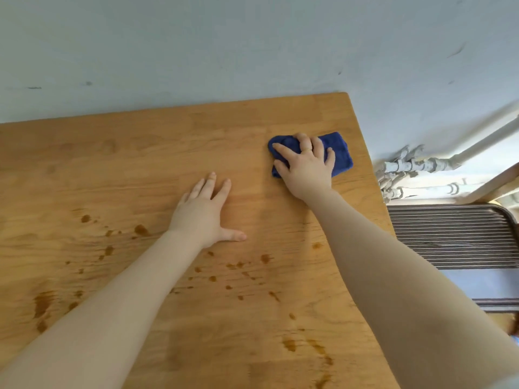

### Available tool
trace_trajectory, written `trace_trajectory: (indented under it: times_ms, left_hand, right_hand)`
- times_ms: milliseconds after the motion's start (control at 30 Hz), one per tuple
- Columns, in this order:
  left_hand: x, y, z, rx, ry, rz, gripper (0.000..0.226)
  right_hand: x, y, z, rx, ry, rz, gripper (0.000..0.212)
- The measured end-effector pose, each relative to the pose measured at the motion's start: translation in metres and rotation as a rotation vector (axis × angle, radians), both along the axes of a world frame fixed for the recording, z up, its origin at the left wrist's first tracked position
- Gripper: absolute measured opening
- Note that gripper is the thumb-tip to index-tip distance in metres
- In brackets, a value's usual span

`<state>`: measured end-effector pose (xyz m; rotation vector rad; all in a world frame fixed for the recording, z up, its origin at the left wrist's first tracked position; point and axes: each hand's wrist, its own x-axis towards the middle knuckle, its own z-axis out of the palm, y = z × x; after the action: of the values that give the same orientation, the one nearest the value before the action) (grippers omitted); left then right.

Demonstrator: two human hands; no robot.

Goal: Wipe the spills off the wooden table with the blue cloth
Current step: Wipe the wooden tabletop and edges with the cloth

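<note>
Right hand [306, 164]: lying palm down on the blue cloth [341, 153], fingers spread and slightly bent over it, pressing it to the table [140, 153]; a ring is showing on one finger.
Blue cloth: sitting bunched near the table's far right corner.
Left hand [203, 211]: resting flat on the wood to the left of the cloth, fingers straight, holding nothing.
Spills [238, 270]: brown drops and smears lying scattered nearer the person than the cloth.
Pipes [415, 167]: running along the wall right of the cloth.
</note>
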<state>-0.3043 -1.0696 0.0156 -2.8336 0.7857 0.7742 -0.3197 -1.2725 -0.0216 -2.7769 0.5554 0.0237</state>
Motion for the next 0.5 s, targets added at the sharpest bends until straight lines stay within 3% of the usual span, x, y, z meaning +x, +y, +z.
trace_trajectory:
  times_ms: [100, 333, 500]
  left_hand:
    - [-0.001, 0.001, -0.004, -0.056, 0.004, 0.022, 0.117]
    - [0.0, 0.003, -0.007, -0.113, -0.005, 0.019, 0.116]
    - [0.001, 0.005, -0.01, -0.11, -0.005, 0.0, 0.115]
  right_hand:
    - [-0.009, 0.029, -0.001, 0.042, -0.023, -0.104, 0.039]
    - [-0.066, 0.058, -0.005, -0.014, -0.068, 0.19, 0.046]
    - [-0.008, 0.03, -0.005, -0.027, -0.027, 0.008, 0.039]
